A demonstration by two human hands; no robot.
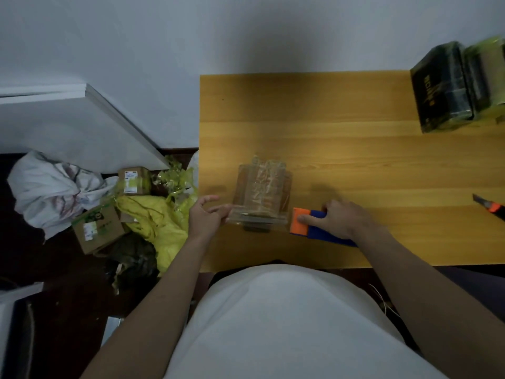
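Pack (261,195) touching left grip (205,216); scraper (299,222) in right grip (343,218)

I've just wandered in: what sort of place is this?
Probably a home room used for unpacking parcels: cardboard boxes and yellow wrapping litter the floor beside a wooden table bearing a utility knife.

Clear package (261,195) and blue-orange scraper (302,220) fill the gap between left hand (207,214) and right hand (338,218). Beyond both hands the tabletop (328,138) gives open passage up to the black boxes (442,88). Utility knife (489,206) lies well right of the right hand.
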